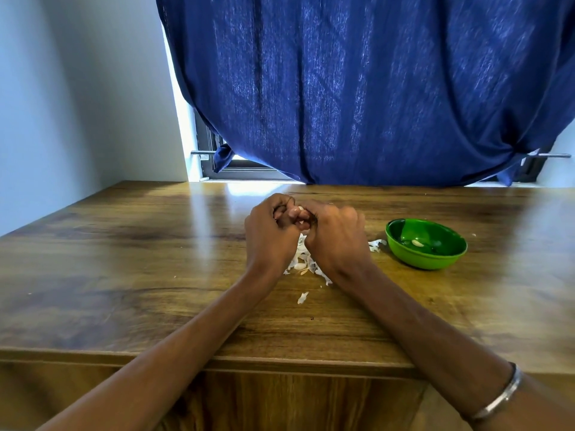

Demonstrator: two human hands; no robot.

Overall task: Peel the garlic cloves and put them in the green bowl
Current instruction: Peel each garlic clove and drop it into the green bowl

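Two forearms run up from the bottom corners of the frame, a metal bangle point(501, 396) on your right wrist, and they meet just above the middle of the wooden table point(124, 259). Below your wrists lies a heap of papery peels point(303, 264); a cloth or elbow brushing it could scatter skins toward the bowl. Your left hand point(270, 231) and right hand point(334, 230) are both curled tight around one garlic clove point(300, 209), fingertips pinching it between them. Only a pale sliver shows, so I cannot tell its long axis or which way its tip points. Squeeze too hard and the slick clove may shoot out across the table. Right of centre, the green bowl point(404, 247) holds one peeled clove point(417, 243) lying roughly left to right.
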